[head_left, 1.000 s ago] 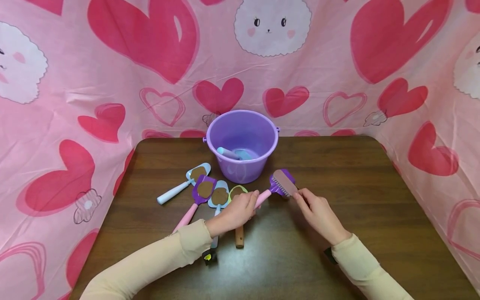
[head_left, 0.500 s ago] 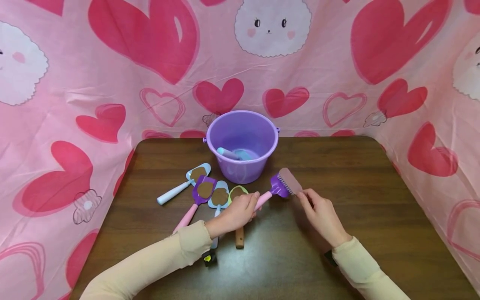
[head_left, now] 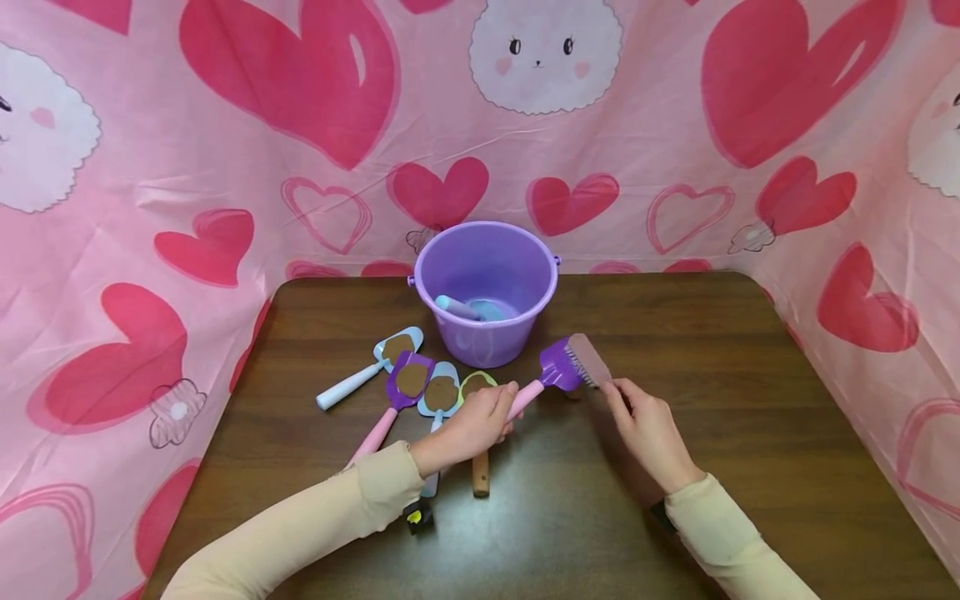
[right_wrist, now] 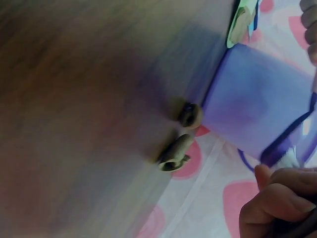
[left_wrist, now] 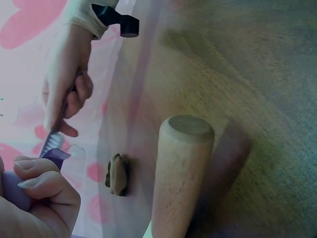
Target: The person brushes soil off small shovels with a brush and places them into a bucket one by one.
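My left hand (head_left: pixel 474 422) grips the pink handle of a purple toy shovel (head_left: pixel 557 364), held above the table. My right hand (head_left: pixel 651 432) pinches the end of a brush (head_left: pixel 591 360) with a pinkish-brown back; its bristles are against the shovel's blade. In the left wrist view, curled fingers wrap the handle beside the brush bristles (left_wrist: pixel 51 143). Under the left forearm and hand lie a light blue shovel (head_left: pixel 439 393) and a green-rimmed one with a wooden handle (head_left: pixel 481 477). Brown patches fill the blades of the shovels on the table.
A purple bucket (head_left: pixel 486 343) stands behind the hands with a light blue shovel (head_left: pixel 457 307) inside. To the left lie another purple shovel (head_left: pixel 375 432) and a light blue one (head_left: pixel 348 389). Brown lumps (right_wrist: pixel 176 153) sit on the table (head_left: pixel 720 350) near the bucket.
The brush has slid right across the shovel's blade, from covering it to its outer edge, as my right hand shifted slightly right. The left hand stays nearly still; the blade's tilt has changed.
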The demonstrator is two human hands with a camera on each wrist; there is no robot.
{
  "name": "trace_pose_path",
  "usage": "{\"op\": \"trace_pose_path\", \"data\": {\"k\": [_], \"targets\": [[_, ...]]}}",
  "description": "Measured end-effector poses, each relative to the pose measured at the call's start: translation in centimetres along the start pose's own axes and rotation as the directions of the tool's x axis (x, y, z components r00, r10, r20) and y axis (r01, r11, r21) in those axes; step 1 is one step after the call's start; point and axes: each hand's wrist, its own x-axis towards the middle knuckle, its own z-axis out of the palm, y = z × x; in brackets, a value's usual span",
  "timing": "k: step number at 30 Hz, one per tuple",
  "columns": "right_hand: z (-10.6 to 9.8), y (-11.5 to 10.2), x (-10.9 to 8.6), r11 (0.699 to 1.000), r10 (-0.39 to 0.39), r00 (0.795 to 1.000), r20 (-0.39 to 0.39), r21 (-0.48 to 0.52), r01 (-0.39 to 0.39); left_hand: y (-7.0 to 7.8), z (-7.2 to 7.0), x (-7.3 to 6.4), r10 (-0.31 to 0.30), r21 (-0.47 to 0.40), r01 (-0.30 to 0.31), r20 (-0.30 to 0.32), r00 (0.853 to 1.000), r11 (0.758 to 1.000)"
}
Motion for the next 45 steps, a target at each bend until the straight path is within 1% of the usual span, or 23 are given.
{"op": "trace_pose_path", "data": {"k": [2,5,11,17,20,23,26,29,31,34,38,40,42,45], "targets": [[-0.1,0.2,0.0,0.999,0.047,0.999,-0.010,-0.013,-0.047,0.1,0.0,-0.1,0.011,-0.011,-0.011,0.001,1.000,1.000],[-0.1,0.3,0.0,0.997,0.082,0.997,-0.011,-0.014,-0.082,0.2,0.0,-0.1,0.014,-0.032,-0.014,-0.002,1.000,0.999],[-0.2,-0.1,0.2,0.996,0.082,0.996,0.017,0.028,-0.083,0.1,0.1,-0.2,0.002,-0.064,-0.002,-0.012,1.000,0.998],[-0.7,-0.3,0.8,0.992,0.127,0.992,0.015,-0.012,-0.127,0.1,0.2,-0.1,0.016,-0.074,-0.016,0.001,1.000,0.997],[-0.9,-0.3,1.0,0.994,0.112,0.993,0.029,-0.011,-0.112,0.1,0.2,-0.2,0.019,-0.057,-0.019,-0.001,1.000,0.998],[-1.0,-0.4,1.1,0.998,0.068,0.995,0.069,0.000,-0.068,0.1,0.2,-0.2,0.023,-0.030,-0.023,-0.007,1.000,0.999],[-1.1,-0.4,1.3,0.999,0.054,0.994,0.098,-0.004,-0.054,0.2,0.2,-0.2,0.034,0.011,-0.034,-0.013,0.999,0.999],[-1.2,-0.2,1.5,0.997,0.075,0.993,0.087,-0.026,-0.073,0.2,0.2,-0.3,0.046,0.053,-0.045,-0.016,0.999,0.998],[-1.4,0.0,1.6,0.996,0.082,0.994,0.071,-0.037,-0.079,0.2,0.1,-0.4,0.055,0.065,-0.054,-0.017,0.998,0.996],[-2.0,0.1,1.8,0.996,0.087,0.996,0.034,-0.032,-0.086,0.3,-0.3,-0.5,0.082,0.062,-0.080,-0.016,0.997,0.995],[-3.1,0.1,2.0,0.995,0.098,0.995,-0.027,-0.021,-0.099,0.9,-1.2,-0.8,0.140,0.077,-0.137,-0.026,0.990,0.988],[-3.4,0.2,2.0,0.994,0.105,0.993,-0.050,-0.020,-0.106,1.5,-1.7,-1.1,0.160,0.103,-0.156,-0.037,0.986,0.982],[-3.5,0.3,1.9,0.993,0.111,0.991,-0.071,-0.021,-0.113,2.3,-2.5,-1.7,0.168,0.125,-0.161,-0.047,0.985,0.979],[-3.2,0.4,1.6,0.992,0.125,0.990,-0.061,-0.006,-0.126,3.8,-3.9,-3.1,0.156,0.170,-0.143,-0.061,0.986,0.975]]}}
